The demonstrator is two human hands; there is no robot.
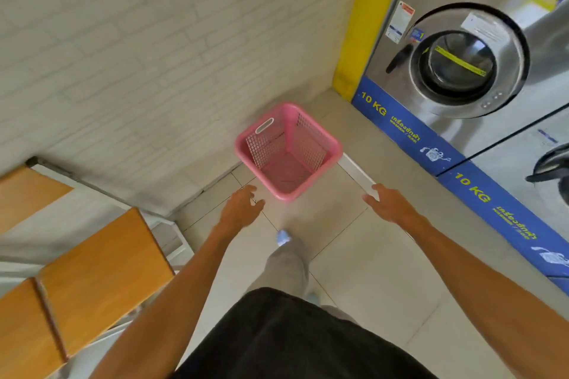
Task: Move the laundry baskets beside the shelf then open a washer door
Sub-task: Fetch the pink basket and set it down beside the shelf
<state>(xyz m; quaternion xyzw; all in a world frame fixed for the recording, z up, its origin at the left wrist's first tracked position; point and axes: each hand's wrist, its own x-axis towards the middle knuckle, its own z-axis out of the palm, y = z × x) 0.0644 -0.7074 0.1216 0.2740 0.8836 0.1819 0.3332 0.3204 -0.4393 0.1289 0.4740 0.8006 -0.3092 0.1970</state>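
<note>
My left hand (243,206): centre of the frame, fingers spread and loosely bent, holding nothing, just below the near corner of the basket and not touching it.

My right hand (389,204): right of centre, fingers extended and relaxed, empty. Its fingertips overlap the low white strip (357,174) that runs along the floor from the basket's right side; whether they touch it I cannot tell.

Pink basket (288,151): plastic, square, mesh walls, one slot handle visible on the far left wall. Upright on the floor, centre of the frame, just above and between my hands. Nothing in it. It stands close to the wall, in the corner between wall and washers.

Washer (468,61): upper right of the frame, steel front, round glass door shut, black handle on the door's left edge. Blue band beneath it reads "10 KG". A second washer (548,169) sits at the right edge, only partly in view, with the same blue band.

Shelf (92,274): lower left of the frame, wooden boards on a white frame, well apart from the basket.

Wall (138,55): pale brick pattern, upper left.

Floor (369,271): light tiles. My leg and shoe (283,237) show below the hands.
</note>
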